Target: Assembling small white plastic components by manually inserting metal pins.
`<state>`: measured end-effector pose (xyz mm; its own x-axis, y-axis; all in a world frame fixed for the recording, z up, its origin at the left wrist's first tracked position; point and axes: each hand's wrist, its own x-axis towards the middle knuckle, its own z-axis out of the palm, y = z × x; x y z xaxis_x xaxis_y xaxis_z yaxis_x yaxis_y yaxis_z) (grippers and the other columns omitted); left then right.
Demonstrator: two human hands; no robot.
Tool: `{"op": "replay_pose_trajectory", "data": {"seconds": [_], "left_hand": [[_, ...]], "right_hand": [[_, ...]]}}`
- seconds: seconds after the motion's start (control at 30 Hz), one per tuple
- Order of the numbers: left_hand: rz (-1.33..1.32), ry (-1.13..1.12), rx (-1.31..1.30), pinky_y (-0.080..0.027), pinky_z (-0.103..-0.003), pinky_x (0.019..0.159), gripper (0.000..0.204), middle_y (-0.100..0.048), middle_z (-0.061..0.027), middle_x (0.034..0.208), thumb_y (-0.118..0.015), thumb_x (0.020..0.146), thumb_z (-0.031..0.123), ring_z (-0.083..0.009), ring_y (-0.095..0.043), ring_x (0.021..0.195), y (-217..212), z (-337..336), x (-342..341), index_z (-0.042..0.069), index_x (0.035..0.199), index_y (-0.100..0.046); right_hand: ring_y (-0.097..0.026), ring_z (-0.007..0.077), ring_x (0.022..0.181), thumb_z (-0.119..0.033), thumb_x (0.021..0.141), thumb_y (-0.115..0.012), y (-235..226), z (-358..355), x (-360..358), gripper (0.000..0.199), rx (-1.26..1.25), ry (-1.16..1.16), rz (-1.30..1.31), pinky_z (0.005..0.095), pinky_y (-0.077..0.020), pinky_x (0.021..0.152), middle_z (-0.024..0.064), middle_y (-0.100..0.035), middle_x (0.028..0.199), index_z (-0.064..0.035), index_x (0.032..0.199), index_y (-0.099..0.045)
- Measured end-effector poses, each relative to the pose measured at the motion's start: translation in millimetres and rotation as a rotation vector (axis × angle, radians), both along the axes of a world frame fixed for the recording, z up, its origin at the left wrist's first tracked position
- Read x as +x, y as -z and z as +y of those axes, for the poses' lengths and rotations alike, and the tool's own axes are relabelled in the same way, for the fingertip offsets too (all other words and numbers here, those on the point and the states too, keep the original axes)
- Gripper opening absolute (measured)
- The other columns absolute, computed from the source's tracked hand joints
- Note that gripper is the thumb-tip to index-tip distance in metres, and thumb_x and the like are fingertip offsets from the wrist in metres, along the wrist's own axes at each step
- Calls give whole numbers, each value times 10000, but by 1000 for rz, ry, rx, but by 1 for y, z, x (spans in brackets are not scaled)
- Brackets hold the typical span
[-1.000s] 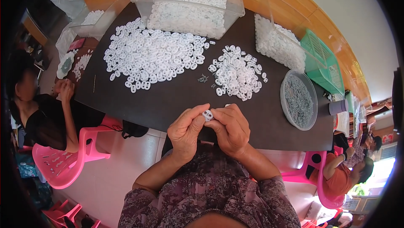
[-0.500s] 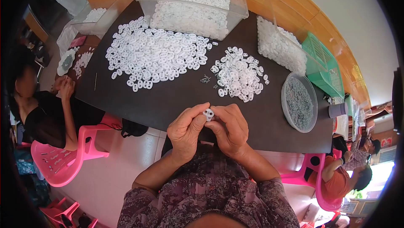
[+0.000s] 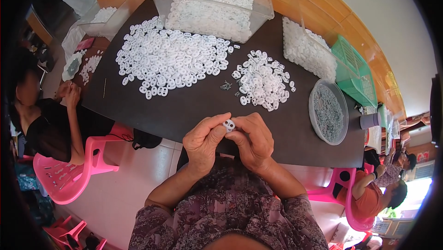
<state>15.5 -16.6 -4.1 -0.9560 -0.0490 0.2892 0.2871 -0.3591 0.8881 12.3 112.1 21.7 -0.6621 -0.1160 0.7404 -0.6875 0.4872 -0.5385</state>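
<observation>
Between my fingertips, above the table's near edge, is a small white oval plastic piece (image 3: 229, 125) with two dark holes. My left hand (image 3: 203, 141) pinches it from the left with thumb and forefinger. From the other side, the thumb and fingers of my right hand (image 3: 251, 140) close on it too. Beyond my hands lies a smaller pile of white two-hole pieces (image 3: 265, 81), with a few grey screws (image 3: 226, 85) to its left. A larger pile of similar pieces (image 3: 170, 58) spreads to the far left.
A clear bin (image 3: 210, 17) of white pieces stands at the back, another bin (image 3: 307, 49) right of it. A round tub of grey screws (image 3: 328, 114) sits at right, near a green basket (image 3: 355, 72) and a grey cup (image 3: 370, 120). A co-worker (image 3: 48, 116) sits at left.
The white piece has tilted slightly between my fingertips. Both hands stay almost in the same place, and the piles look unchanged.
</observation>
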Motion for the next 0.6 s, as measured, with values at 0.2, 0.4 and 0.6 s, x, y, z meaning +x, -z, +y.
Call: {"op": "replay_pose_trajectory", "data": {"seconds": [0.2,0.4,0.6], "left_hand": [[-1,10,80,-456,-194,716,223,-630,-30,894,-623,896,92,-74,-560,806,5,1,-1,-29,1080,-655],[25,-44,50,-457,-199,712,225,-630,-36,884,-625,898,107,-80,-562,795,8,3,1,-32,1072,-656],[54,-90,9,-456,-205,700,218,-631,-44,868,-632,896,118,-89,-565,778,8,4,2,-33,1051,-660]], "right_hand": [[-568,210,655,-53,740,-737,3,-1,0,252,-22,-15,-22,296,-433,565,103,-648,814,31,949,-623],[-568,214,647,-61,745,-736,8,-4,1,252,-34,-7,-6,292,-434,568,105,-652,814,39,950,-627],[-568,220,640,-58,747,-734,8,-4,0,263,-15,-11,30,301,-433,570,118,-656,818,47,965,-631]]}}
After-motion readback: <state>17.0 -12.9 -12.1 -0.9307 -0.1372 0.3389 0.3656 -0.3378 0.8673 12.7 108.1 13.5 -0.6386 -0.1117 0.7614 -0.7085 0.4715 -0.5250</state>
